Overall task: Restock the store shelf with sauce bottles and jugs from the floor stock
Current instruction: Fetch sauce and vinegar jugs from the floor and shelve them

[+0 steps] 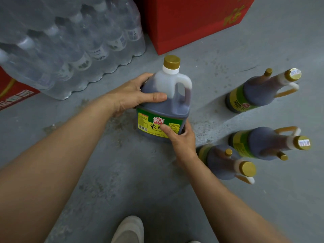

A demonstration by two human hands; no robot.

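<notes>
Dark jug (168, 100), both hands gripping

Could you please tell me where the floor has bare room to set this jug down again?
Bare floor lies between the forearms, toward the shoe, and behind the held jug up to the red box. It is crowded to the right, where three jugs stand, and to the left by the water packs.

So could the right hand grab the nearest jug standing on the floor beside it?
Probably yes, once it lets go: the right hand is pinching the held jug, and the nearest jug stands just beside its wrist, nothing between.
</notes>
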